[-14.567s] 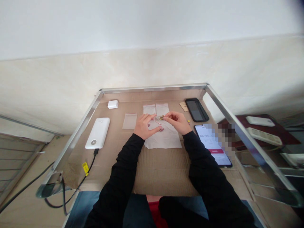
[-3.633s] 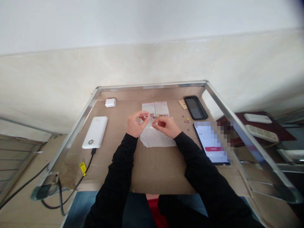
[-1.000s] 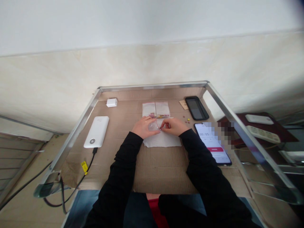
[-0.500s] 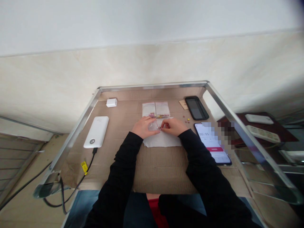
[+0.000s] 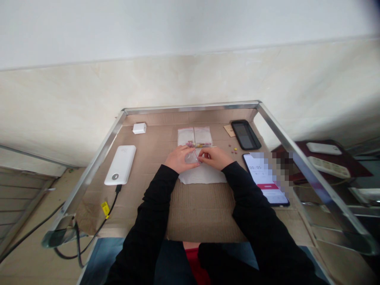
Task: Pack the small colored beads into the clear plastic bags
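White power bank (image 5: 120, 165), white charger block (image 5: 139, 128), black smartphone (image 5: 246, 135), white power strip (image 5: 328, 167)

Cardboard-topped table (image 5: 202, 213); white power bank (image 5: 120, 165); black phone (image 5: 246, 135); plastic bags (image 5: 195, 136)

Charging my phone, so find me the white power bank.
In the head view, the white power bank lies on the left of the cardboard sheet, beside the metal frame rail and left of the person's left hand.

Clear zip bag (image 5: 192, 158) held between the hands: left hand (image 5: 180, 159) cups it, right hand (image 5: 215, 158) pinches its edge, above a white sheet (image 5: 202, 177). Just beyond, two flat zip bags (image 5: 195, 137) lie side by side, small pink and yellow pieces at their lower ends.
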{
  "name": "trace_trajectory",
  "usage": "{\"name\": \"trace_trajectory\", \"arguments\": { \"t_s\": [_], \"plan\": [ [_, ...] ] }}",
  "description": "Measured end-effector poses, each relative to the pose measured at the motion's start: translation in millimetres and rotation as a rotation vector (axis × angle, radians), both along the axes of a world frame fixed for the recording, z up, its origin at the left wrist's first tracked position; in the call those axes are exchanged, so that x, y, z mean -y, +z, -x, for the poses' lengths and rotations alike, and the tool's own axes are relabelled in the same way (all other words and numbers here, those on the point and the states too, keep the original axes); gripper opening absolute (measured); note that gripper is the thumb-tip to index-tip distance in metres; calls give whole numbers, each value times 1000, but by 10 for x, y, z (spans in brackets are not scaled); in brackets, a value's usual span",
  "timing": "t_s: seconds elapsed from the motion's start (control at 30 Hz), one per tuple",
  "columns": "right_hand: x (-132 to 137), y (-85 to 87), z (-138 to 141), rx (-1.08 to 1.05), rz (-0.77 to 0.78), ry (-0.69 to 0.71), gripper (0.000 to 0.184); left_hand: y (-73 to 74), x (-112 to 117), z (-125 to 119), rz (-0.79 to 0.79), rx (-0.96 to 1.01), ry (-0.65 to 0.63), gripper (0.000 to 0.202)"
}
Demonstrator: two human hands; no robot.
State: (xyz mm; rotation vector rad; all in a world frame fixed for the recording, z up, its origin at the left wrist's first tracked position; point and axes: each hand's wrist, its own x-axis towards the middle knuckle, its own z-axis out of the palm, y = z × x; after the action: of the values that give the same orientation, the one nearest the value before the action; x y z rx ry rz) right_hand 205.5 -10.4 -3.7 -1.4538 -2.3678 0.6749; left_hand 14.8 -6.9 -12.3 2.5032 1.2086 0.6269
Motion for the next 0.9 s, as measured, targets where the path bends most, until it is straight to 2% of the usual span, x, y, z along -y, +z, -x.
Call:
{"name": "trace_trajectory", "arguments": {
  "t_s": [0.17, 0.43, 0.9],
  "plan": [
    [0, 18, 1, -26, 7, 2, 30, -1, -4, 2, 4, -2, -10, 59],
    [0, 25, -94, 22, 29, 11, 23, -5, -11, 4, 11, 1, -20, 59],
    [27, 16, -45, 100, 35, -5, 20, -12, -9, 4, 11, -15, -5, 60]
  ]
}}
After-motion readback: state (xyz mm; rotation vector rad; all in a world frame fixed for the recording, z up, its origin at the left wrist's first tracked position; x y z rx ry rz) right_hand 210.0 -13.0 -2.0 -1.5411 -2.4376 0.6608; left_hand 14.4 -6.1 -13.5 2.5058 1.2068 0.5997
